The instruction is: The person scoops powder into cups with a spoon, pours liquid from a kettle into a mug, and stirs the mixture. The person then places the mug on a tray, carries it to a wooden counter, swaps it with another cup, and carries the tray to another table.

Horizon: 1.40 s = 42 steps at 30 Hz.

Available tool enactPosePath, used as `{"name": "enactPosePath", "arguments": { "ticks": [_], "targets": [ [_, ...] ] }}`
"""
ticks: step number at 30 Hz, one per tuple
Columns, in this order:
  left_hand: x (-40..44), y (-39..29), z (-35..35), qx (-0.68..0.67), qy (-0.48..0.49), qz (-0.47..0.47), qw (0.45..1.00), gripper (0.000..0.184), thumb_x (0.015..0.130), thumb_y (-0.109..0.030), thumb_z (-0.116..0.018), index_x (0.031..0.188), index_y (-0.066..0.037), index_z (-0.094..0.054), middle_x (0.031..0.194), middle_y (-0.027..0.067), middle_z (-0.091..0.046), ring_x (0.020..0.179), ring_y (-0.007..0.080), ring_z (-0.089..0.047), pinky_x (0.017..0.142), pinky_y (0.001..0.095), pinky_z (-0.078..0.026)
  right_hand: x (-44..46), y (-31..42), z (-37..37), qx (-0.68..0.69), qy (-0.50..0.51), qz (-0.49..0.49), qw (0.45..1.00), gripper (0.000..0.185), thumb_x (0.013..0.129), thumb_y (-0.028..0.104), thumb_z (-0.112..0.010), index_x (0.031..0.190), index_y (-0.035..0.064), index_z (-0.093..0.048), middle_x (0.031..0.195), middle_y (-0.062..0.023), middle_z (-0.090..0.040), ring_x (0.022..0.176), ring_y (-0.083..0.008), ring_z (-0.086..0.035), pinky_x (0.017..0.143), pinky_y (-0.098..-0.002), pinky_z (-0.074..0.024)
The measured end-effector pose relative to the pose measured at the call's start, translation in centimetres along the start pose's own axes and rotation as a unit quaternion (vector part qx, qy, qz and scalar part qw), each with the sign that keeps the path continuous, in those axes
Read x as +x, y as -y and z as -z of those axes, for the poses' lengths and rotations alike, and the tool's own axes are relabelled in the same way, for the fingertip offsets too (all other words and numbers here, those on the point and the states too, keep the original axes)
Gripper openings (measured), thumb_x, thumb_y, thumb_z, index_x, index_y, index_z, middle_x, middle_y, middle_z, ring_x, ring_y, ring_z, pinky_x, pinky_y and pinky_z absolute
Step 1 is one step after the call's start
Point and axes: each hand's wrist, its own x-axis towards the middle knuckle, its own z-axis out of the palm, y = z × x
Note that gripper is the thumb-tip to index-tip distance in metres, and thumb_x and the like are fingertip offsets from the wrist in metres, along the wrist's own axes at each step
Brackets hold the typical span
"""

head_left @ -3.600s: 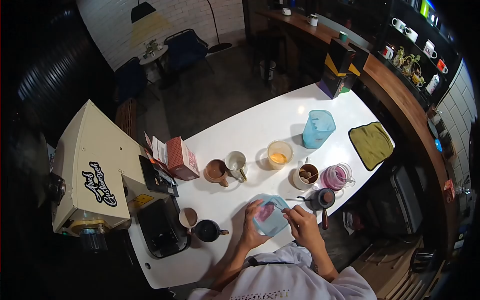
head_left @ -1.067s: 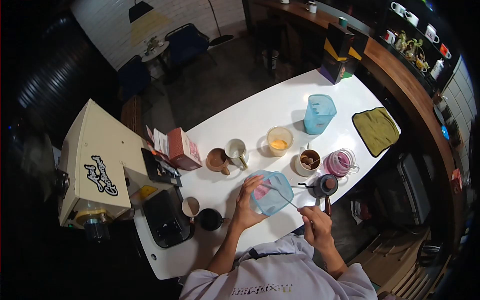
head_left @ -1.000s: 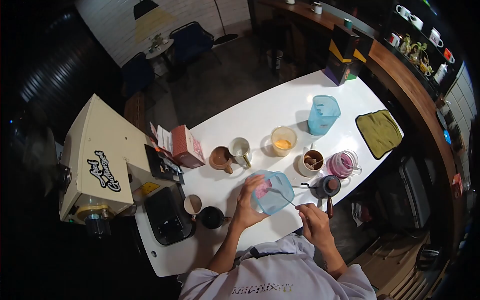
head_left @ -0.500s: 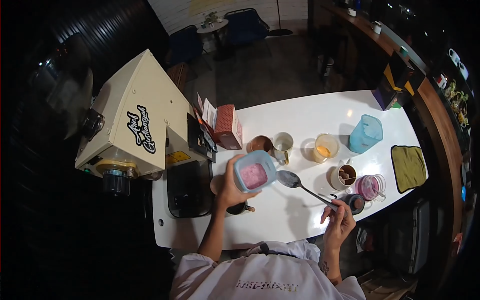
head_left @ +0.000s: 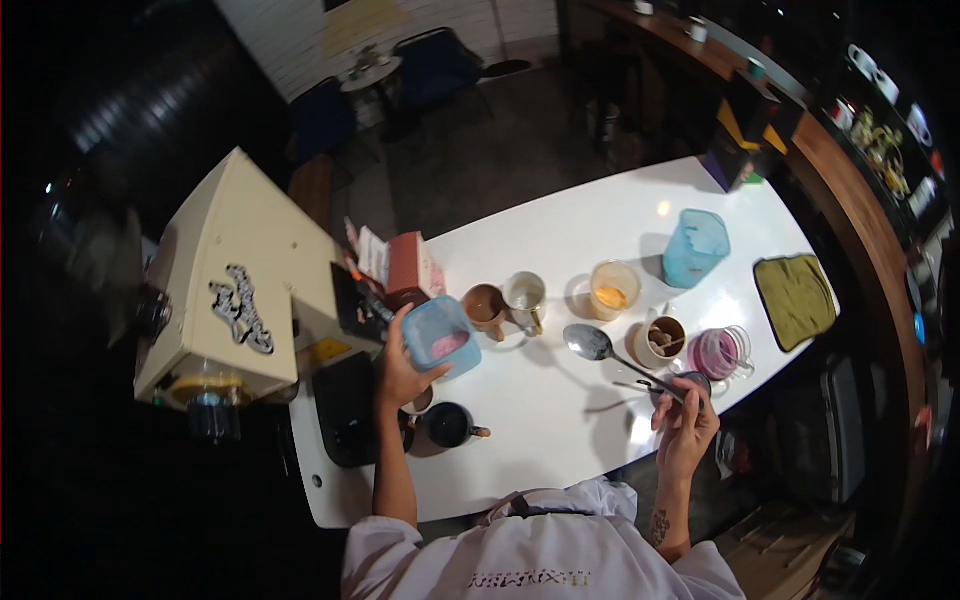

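Note:
My left hand (head_left: pixel 402 378) grips a translucent blue square container (head_left: pixel 465 352) with pink contents in it, held above the table beside the coffee machine. In my right hand (head_left: pixel 686 428) is a large dark spoon (head_left: pixel 590 343), its bowl pointing left over the table, apart from the container. A dark mug (head_left: pixel 449 426) stands just below the container. Right of the container are a brown cup (head_left: pixel 483 309) and a pale mug (head_left: pixel 525 296). Near the spoon stand a cup with brown contents (head_left: pixel 658 343) and a glass jug of pink liquid (head_left: pixel 716 355).
A cream machine (head_left: pixel 240 290) stands at the left, with a red box (head_left: pixel 408 265) beside it. Toward the table's (head_left: pixel 560 440) right end are a cup with orange contents (head_left: pixel 612 290), a blue pitcher (head_left: pixel 697 248), a folded green cloth (head_left: pixel 795 302) and a dark box (head_left: pixel 740 140).
My left hand has carried the container left, away from the spoon and toward the machine, uncovering the dark mug. My right hand still holds the spoon. The whole view has turned and shifted.

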Motion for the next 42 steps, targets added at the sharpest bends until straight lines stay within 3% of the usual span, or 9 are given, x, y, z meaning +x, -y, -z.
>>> {"name": "enactPosePath", "arguments": {
  "ticks": [4, 9, 15, 17, 23, 28, 34, 38, 42],
  "targets": [
    [-0.6, -0.7, 0.1, -0.017, -0.001, 0.017, 1.0, 0.114, 0.065, -0.004, -0.09, 0.156, -0.01, -0.021, 0.148, 0.0172, -0.037, 0.136, 0.0314, -0.045, 0.113, 0.0474, -0.042, 1.0, 1.0, 2.2, 0.005, -0.051, 0.029, 0.998, 0.035, 0.108, 0.023, -0.047, 0.114, -0.0082, -0.061, 0.083, -0.0121, -0.063, 0.061, -0.0131, -0.058, 0.054, -0.0245, -0.0459],
    [-1.1, -9.5, -1.2, 0.365, -0.033, -0.071, 0.928, 0.107, 0.068, -0.011, -0.088, 0.155, -0.009, -0.026, 0.157, 0.0204, -0.029, 0.144, 0.0321, -0.033, 0.112, 0.0491, -0.04, 1.8, 2.0, 4.2, -0.021, -0.109, 0.068, 0.991, 0.035, 0.108, 0.022, -0.046, 0.115, -0.0084, -0.061, 0.085, -0.0126, -0.063, 0.063, -0.0125, -0.058, 0.057, -0.0251, -0.0479],
    [3.1, -12.5, -12.9, 0.145, 0.107, -0.21, 0.961, 0.1, 0.072, -0.012, -0.085, 0.154, -0.003, -0.027, 0.156, 0.0196, -0.031, 0.143, 0.0392, -0.035, 0.116, 0.0493, -0.033, 1.9, 2.4, 5.0, -0.015, -0.127, 0.089, 0.988, 0.034, 0.108, 0.02, -0.046, 0.117, -0.0095, -0.061, 0.085, -0.0129, -0.063, 0.066, -0.0124, -0.059, 0.059, -0.0255, -0.0498],
    [4.6, -12.3, -18.2, -0.028, 0.103, -0.098, 0.989, 0.108, 0.073, -0.015, -0.087, 0.156, -0.004, -0.018, 0.156, 0.0239, -0.03, 0.145, 0.0397, -0.032, 0.117, 0.0501, -0.033, 1.9, 2.4, 5.1, -0.028, -0.121, 0.097, 0.988, 0.034, 0.108, 0.019, -0.046, 0.119, -0.0091, -0.061, 0.085, -0.0122, -0.064, 0.067, -0.0124, -0.06, 0.059, -0.0257, -0.0504],
    [10.1, -4.4, -26.6, 0.127, 0.065, 0.004, 0.99, 0.133, 0.061, -0.022, -0.094, 0.156, 0.0, -0.004, 0.151, 0.0294, -0.03, 0.14, 0.0444, -0.032, 0.115, 0.0493, -0.033, 1.7, 3.2, 4.0, -0.132, -0.057, 0.113, 0.983, 0.031, 0.108, 0.017, -0.046, 0.118, -0.0067, -0.064, 0.086, -0.0101, -0.065, 0.07, -0.0122, -0.061, 0.062, -0.0259, -0.0507],
    [11.3, 0.2, -29.9, 0.022, -0.059, -0.053, 0.997, 0.108, 0.057, -0.014, -0.095, 0.143, 0.002, -0.033, 0.133, 0.0211, -0.056, 0.124, 0.0335, -0.056, 0.105, 0.0413, -0.047, 2.3, 3.2, 2.8, -0.192, 0.0, 0.13, 0.973, 0.024, 0.105, 0.007, -0.048, 0.115, -0.0064, -0.065, 0.094, -0.0106, -0.062, 0.074, -0.0136, -0.062, 0.063, -0.0272, -0.0516],
    [9.0, -1.5, -28.9, -0.02, -0.034, -0.07, 0.997, 0.087, 0.06, -0.009, -0.093, 0.132, 0.0, -0.046, 0.124, 0.0156, -0.061, 0.115, 0.026, -0.061, 0.098, 0.0373, -0.052, 2.9, 2.1, 0.9, -0.337, 0.06, 0.171, 0.924, 0.021, 0.101, -0.001, -0.049, 0.113, -0.0063, -0.065, 0.096, -0.0137, -0.064, 0.073, -0.0153, -0.064, 0.063, -0.0269, -0.0518],
    [7.3, -0.9, -28.0, -0.039, -0.039, -0.123, 0.991, 0.086, 0.059, -0.01, -0.093, 0.131, -0.001, -0.046, 0.122, 0.0133, -0.061, 0.112, 0.0245, -0.062, 0.096, 0.0354, -0.053, 3.1, 0.9, -0.2, -0.409, 0.174, 0.208, 0.871, 0.052, 0.073, -0.019, -0.061, 0.122, -0.0022, -0.059, 0.108, -0.0206, -0.06, 0.089, -0.0363, -0.066, 0.074, -0.0393, -0.0555],
    [5.8, -1.3, -26.7, 0.013, -0.036, -0.185, 0.982, 0.088, 0.059, -0.013, -0.093, 0.131, -0.002, -0.045, 0.128, 0.0151, -0.055, 0.118, 0.0275, -0.058, 0.1, 0.0388, -0.049, 3.4, -0.3, -1.2, -0.441, 0.207, 0.207, 0.848, 0.048, 0.076, -0.013, -0.065, 0.123, -0.0013, -0.058, 0.103, -0.0202, -0.06, 0.089, -0.0366, -0.066, 0.072, -0.0423, -0.054]
  ]
}}
